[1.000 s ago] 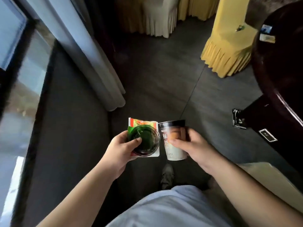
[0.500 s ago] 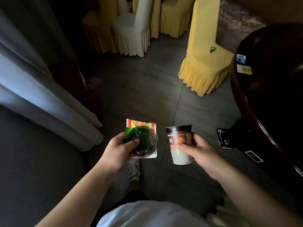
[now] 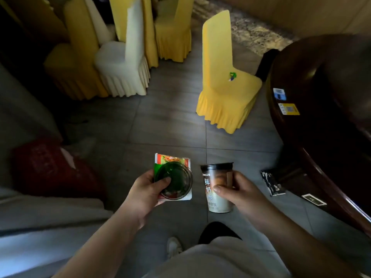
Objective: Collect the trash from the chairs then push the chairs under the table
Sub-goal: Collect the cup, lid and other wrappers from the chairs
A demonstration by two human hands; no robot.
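Fingers (image 3: 221, 191) of the right hand (image 3: 239, 194) grasp a cup (image 3: 215, 187); the left hand (image 3: 147, 192) grips a green lid (image 3: 176, 182) on a wrapper (image 3: 172, 159). Upper right, a yellow chair (image 3: 224, 93) beside the counter (image 3: 321, 101) bears green trash (image 3: 232, 75), seemingly uncollected and unpushed.

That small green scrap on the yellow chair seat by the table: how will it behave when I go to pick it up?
The green scrap looks tiny and crumpled on the yellow chair, so it is probably very light and floppy; a pinch should do. Both the left hand and right hand are full, so a spare finger may fumble it. The sloping cloth seat could let it slide.
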